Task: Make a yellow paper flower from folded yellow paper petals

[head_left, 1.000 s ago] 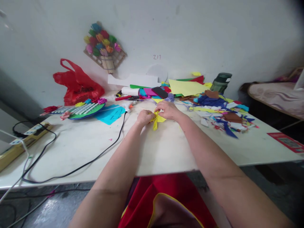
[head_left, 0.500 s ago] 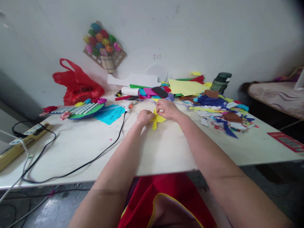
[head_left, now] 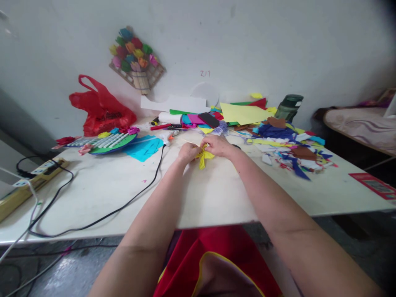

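Both my hands meet over a small piece of yellow crepe paper [head_left: 202, 161] near the middle of the white table [head_left: 216, 194]. My left hand [head_left: 189, 152] pinches its left side, fingers closed. From the right, my right hand [head_left: 217, 146] pinches the gathered upper part between thumb and fingertips. A twisted yellow tail hangs down toward me, and a flatter flap shows under my right hand. The exact folds between the fingertips are hidden.
A glue gun [head_left: 168, 139] trails a black cord across the table's left. Blue paper [head_left: 144, 148], a flower-decorated board [head_left: 114, 144] and a red bag [head_left: 105, 111] lie left. Paper scraps [head_left: 297, 152] and a green bottle [head_left: 289, 107] are right; a phone [head_left: 208, 120] lies behind my hands.
My right hand has dropped slightly, closer to my left hand, drawing in the top of the yellow paper. My left hand stays almost in place.
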`<action>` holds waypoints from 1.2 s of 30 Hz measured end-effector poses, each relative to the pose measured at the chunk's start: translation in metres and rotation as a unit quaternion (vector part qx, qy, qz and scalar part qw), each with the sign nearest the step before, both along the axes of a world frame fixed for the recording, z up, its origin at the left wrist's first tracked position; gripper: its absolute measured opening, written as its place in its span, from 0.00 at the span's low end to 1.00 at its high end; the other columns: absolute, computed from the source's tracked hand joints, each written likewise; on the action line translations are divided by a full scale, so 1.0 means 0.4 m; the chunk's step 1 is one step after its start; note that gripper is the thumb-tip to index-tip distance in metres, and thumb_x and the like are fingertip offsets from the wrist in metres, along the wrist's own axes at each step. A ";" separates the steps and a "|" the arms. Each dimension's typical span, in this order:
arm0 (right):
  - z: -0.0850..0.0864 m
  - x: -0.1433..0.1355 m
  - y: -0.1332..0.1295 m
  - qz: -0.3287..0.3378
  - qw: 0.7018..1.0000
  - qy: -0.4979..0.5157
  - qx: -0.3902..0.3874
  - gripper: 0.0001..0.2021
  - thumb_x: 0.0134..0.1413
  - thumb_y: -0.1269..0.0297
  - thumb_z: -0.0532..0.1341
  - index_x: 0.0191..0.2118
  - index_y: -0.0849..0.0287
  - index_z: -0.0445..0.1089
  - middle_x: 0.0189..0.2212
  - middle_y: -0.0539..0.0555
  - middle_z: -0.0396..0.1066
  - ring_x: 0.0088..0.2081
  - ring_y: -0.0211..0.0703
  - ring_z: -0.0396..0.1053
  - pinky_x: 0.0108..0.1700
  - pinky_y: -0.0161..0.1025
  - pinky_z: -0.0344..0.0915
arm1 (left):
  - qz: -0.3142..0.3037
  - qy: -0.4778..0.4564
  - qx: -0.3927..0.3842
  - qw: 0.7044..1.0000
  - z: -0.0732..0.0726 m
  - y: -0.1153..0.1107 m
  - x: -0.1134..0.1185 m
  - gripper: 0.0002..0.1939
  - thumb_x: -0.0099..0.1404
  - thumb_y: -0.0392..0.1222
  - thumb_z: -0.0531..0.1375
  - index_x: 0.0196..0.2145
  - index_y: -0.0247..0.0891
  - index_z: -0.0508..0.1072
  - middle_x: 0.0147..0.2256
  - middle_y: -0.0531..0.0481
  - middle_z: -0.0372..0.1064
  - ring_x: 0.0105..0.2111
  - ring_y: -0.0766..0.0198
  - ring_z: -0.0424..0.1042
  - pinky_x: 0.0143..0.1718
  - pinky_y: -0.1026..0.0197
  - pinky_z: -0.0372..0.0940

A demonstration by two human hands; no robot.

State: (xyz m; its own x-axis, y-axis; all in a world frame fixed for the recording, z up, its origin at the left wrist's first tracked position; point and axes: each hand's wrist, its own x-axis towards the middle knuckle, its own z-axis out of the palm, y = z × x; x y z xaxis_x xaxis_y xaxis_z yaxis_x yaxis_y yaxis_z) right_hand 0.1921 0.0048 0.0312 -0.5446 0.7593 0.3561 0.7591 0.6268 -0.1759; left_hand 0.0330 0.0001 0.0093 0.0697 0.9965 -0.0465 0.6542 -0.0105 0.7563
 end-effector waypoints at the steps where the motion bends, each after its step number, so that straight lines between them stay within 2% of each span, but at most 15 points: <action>1: 0.000 0.001 0.002 0.007 1.000 -0.002 -0.005 0.12 0.47 0.72 0.59 0.38 0.55 0.74 0.35 0.54 0.73 0.38 0.43 0.68 0.38 0.37 0.60 | -0.002 -0.001 0.002 1.000 0.000 0.000 0.000 0.12 0.54 0.42 0.56 0.28 0.31 0.75 0.21 0.47 0.69 0.21 0.64 0.69 0.24 0.65 0.62; 8: -0.003 0.004 0.016 0.053 0.998 0.011 -0.044 0.13 0.43 0.76 0.59 0.37 0.58 0.75 0.34 0.54 0.74 0.37 0.42 0.67 0.39 0.36 0.60 | -0.003 -0.027 0.002 1.000 -0.003 -0.005 0.000 0.11 0.52 0.41 0.57 0.28 0.32 0.75 0.19 0.50 0.66 0.21 0.66 0.66 0.24 0.66 0.61; 13: -0.007 0.005 0.017 0.014 0.996 0.069 -0.055 0.08 0.44 0.74 0.60 0.31 0.62 0.75 0.26 0.52 0.72 0.30 0.38 0.65 0.32 0.33 0.57 | -0.009 -0.120 0.031 0.992 0.006 -0.023 -0.005 0.10 0.48 0.43 0.59 0.26 0.34 0.74 0.22 0.49 0.68 0.25 0.65 0.67 0.26 0.65 0.61; 16: -0.016 0.009 0.023 -0.012 0.990 0.124 -0.062 0.04 0.43 0.72 0.61 0.27 0.63 0.74 0.24 0.51 0.71 0.28 0.36 0.65 0.30 0.32 0.56 | -0.024 -0.241 0.036 0.969 0.013 -0.025 -0.019 0.13 0.48 0.46 0.59 0.30 0.35 0.75 0.27 0.48 0.71 0.28 0.64 0.69 0.25 0.66 0.59; 20: -0.032 0.019 0.043 -0.044 0.976 0.198 -0.075 0.03 0.42 0.70 0.62 0.26 0.62 0.73 0.22 0.49 0.70 0.26 0.36 0.65 0.29 0.32 0.56 | -0.025 -0.366 -0.045 0.929 0.012 -0.015 -0.042 0.22 0.51 0.57 0.57 0.35 0.36 0.74 0.28 0.47 0.71 0.23 0.66 0.68 0.18 0.67 0.51; 23: -0.042 0.025 0.060 -0.058 0.963 0.249 -0.084 0.03 0.41 0.69 0.62 0.26 0.62 0.73 0.22 0.50 0.71 0.26 0.36 0.65 0.29 0.32 0.58 | -0.056 -0.422 -0.071 0.902 0.006 -0.011 -0.051 0.26 0.49 0.62 0.59 0.35 0.36 0.72 0.29 0.47 0.71 0.23 0.66 0.68 0.19 0.67 0.52; 26: -0.049 0.028 0.073 -0.060 0.955 0.278 -0.086 0.03 0.41 0.69 0.62 0.26 0.62 0.72 0.22 0.50 0.71 0.26 0.36 0.66 0.29 0.32 0.60 | -0.118 -0.399 -0.062 0.907 -0.002 -0.015 -0.047 0.23 0.45 0.55 0.66 0.34 0.35 0.72 0.28 0.49 0.70 0.26 0.66 0.67 0.22 0.67 0.56; 29: -0.051 0.026 0.079 -0.065 0.950 0.294 -0.085 0.02 0.40 0.69 0.62 0.24 0.61 0.72 0.22 0.50 0.71 0.27 0.37 0.67 0.29 0.32 0.61 | -0.170 -0.363 -0.024 0.916 -0.010 -0.019 -0.034 0.19 0.42 0.44 0.69 0.31 0.33 0.73 0.25 0.51 0.68 0.23 0.69 0.64 0.23 0.66 0.56; 36: -0.033 0.012 0.058 -0.075 0.932 0.336 -0.115 0.03 0.38 0.71 0.62 0.25 0.62 0.71 0.20 0.50 0.68 0.24 0.36 0.64 0.27 0.32 0.61 | -0.151 -0.400 0.042 0.903 -0.030 -0.011 -0.018 0.20 0.41 0.40 0.69 0.33 0.32 0.72 0.28 0.50 0.69 0.27 0.67 0.67 0.30 0.64 0.60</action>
